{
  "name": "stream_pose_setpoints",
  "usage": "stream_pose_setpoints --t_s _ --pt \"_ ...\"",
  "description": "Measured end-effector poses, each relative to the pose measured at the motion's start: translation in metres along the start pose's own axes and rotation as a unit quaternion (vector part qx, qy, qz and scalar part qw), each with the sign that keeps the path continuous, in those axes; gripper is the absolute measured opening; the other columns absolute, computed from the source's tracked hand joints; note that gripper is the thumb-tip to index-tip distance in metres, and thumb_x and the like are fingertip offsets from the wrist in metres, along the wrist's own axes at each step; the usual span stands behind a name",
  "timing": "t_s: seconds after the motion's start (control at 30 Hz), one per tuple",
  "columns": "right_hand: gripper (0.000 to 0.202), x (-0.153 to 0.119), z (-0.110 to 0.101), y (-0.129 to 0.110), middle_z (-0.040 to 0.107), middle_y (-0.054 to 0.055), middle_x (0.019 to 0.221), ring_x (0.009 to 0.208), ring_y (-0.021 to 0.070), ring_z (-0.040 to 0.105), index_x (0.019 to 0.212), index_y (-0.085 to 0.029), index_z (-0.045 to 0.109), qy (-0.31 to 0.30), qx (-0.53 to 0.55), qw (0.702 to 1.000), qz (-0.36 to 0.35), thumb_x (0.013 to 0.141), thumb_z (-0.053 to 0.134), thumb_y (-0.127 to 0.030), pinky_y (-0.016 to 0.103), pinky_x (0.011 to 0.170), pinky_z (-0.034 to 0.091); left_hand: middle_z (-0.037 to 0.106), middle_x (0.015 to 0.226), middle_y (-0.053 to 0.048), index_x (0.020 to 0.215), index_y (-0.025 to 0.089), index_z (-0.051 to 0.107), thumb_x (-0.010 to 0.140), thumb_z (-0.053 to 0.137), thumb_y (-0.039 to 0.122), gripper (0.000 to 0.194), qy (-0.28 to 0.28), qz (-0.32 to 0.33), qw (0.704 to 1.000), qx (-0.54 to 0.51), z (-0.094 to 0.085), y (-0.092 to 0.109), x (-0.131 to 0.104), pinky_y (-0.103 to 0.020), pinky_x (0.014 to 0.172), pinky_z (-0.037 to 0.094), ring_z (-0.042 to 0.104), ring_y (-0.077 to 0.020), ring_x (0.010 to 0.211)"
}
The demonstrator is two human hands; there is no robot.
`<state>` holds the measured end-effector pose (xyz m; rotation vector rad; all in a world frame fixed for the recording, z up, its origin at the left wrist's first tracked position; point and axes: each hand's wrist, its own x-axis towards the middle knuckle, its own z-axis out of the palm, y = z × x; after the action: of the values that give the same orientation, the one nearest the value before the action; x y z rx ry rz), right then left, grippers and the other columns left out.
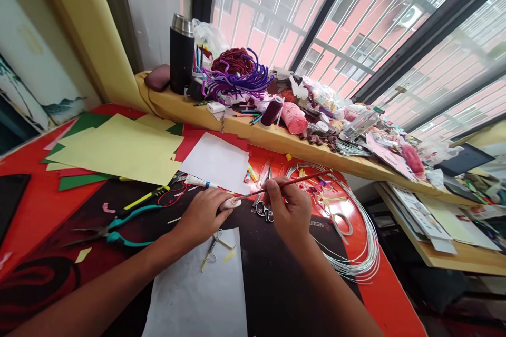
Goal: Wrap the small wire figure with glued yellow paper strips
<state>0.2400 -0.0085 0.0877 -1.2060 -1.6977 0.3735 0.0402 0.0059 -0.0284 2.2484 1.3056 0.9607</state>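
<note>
My left hand (205, 216) is closed around a small whitish bottle (231, 203), tilted so its mouth faces right. My right hand (288, 202) grips a slender paintbrush (306, 176) with a red handle, and the brush's tip end meets the bottle's mouth. Below my left hand, a small twisted-wire figure (213, 250) with yellow-wrapped ends lies on a white paper sheet (197, 300). A yellow paper scrap (229, 256) rests beside it. Scissors (263, 209) sit between my hands, partly hidden by the right one.
Teal-handled pliers (118, 236) and a yellow-black cutter (146, 197) lie left. Coloured paper (122, 145) is stacked behind them. A wire coil (369, 242) rings the right side. The windowsill holds a black thermos (182, 55), purple pipe cleaners (241, 81) and craft clutter.
</note>
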Motion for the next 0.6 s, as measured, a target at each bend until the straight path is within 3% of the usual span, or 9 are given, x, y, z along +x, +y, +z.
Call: stream_pose_setpoints --t_s 0.27,0.47,0.6 --pt "0.036 -0.003 0.0 -0.001 0.068 0.001 0.058 0.051 0.0161 0.064 0.078 -0.02 0.071 -0.011 0.005 1.0 0.011 0.106 0.06 -0.04 0.028 0.056 0.049 0.078 0.105 -0.005 0.108 0.022 0.072 0.103 0.059 0.024 0.014 -0.007 0.019 1.0 0.009 -0.006 0.008 -0.001 -0.039 0.087 0.049 0.068 -0.0254 0.102" --pt "0.034 -0.008 0.001 0.005 0.069 0.001 0.061 0.054 0.0154 0.063 0.078 -0.019 0.07 -0.04 0.009 0.999 0.023 0.105 0.06 -0.036 0.028 0.056 0.047 0.078 0.107 -0.005 0.109 0.022 0.072 0.104 0.06 0.028 0.015 -0.049 0.026 0.998 0.024 -0.009 0.016 0.0 -0.04 0.085 0.045 0.066 -0.0265 0.1" --pt "0.026 -0.017 0.001 0.013 0.069 0.001 0.065 0.056 0.0146 0.063 0.095 -0.017 0.075 -0.061 0.058 0.995 0.058 0.105 0.061 -0.037 0.027 0.058 0.049 0.079 0.106 -0.005 0.106 0.023 0.073 0.106 0.058 0.035 0.02 -0.079 0.015 0.997 0.009 -0.011 0.023 0.005 -0.041 0.086 0.044 0.067 -0.0263 0.099"
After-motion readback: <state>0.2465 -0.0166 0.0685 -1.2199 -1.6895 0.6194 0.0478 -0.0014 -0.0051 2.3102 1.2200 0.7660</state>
